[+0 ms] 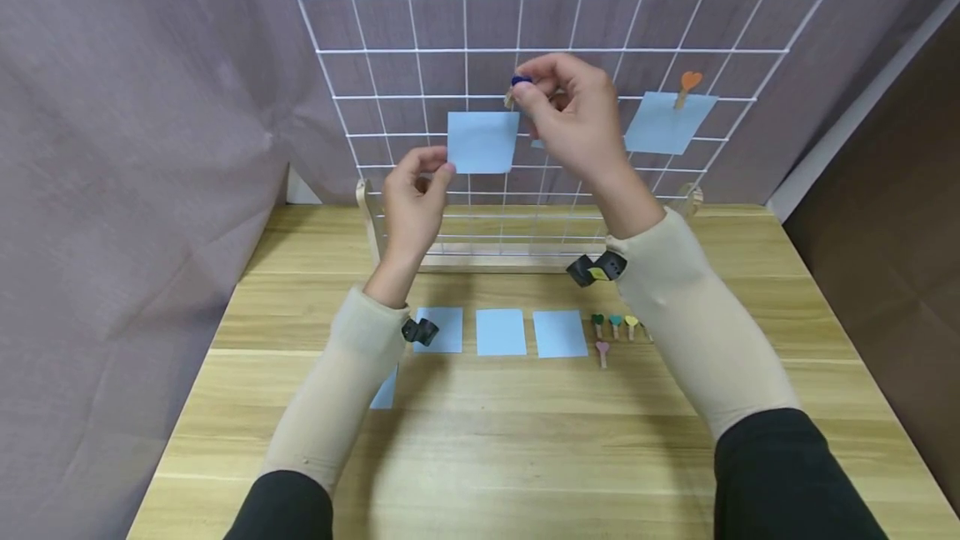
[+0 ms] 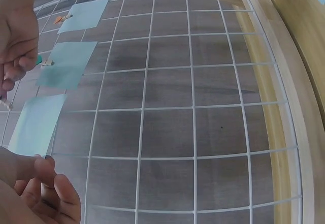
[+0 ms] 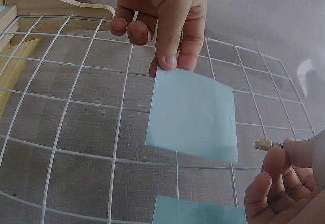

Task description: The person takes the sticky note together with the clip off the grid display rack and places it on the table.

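My left hand (image 1: 416,198) pinches a light blue paper square (image 1: 482,142) by its left edge and holds it up against the white wire grid (image 1: 420,96). Between thumb and forefinger, my right hand (image 1: 573,111) holds a small wooden clothespin (image 3: 264,144) with a dark blue top, just off the paper's upper right corner. Farther right, another paper square (image 1: 670,123) hangs from the grid by a clothespin with an orange heart (image 1: 691,82). Between these two, a paper square (image 2: 68,64) hangs by a green-topped clothespin (image 2: 45,63), mostly hidden behind my right hand in the head view.
The grid stands in a wooden base (image 1: 495,263) on a wooden table (image 1: 525,457). Blue paper squares (image 1: 501,332) lie in a row, with one more (image 1: 384,391) partly under the left forearm. Beside them are several heart clothespins, one of them pink (image 1: 603,353).
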`<state>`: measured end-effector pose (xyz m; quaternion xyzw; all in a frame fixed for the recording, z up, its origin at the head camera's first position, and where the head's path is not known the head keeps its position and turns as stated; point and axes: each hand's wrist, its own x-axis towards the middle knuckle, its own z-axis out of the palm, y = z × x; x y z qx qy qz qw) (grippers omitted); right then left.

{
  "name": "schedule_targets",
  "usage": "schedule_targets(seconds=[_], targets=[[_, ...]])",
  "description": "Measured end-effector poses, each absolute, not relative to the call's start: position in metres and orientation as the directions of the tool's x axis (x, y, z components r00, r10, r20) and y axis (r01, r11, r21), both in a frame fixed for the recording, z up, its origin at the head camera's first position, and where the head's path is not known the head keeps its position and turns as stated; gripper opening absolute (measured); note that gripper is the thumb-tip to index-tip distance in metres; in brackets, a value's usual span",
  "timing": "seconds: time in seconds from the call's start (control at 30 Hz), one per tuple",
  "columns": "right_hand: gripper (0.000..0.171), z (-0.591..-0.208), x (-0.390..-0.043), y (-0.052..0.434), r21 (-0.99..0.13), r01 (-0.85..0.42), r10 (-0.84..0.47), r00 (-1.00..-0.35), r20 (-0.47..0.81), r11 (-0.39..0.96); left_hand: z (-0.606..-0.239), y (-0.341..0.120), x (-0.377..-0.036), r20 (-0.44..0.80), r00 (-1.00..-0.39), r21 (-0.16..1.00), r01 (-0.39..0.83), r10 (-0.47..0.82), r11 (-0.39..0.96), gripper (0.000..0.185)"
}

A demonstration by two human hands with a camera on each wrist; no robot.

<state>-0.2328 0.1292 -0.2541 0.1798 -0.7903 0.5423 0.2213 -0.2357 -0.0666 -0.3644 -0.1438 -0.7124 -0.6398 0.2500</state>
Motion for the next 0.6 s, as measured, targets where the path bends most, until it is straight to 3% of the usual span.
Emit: schedule_targets(seconds=[0.6], targets=[[0.018, -0.276, -0.22, 0.154, -0.749, -0.549, -0.024, -0.812, 0.583, 0.371, -0.373, -0.08, -0.217, 0.502, -0.855, 0.865, 0.498, -0.129, 0.06, 0.017]])
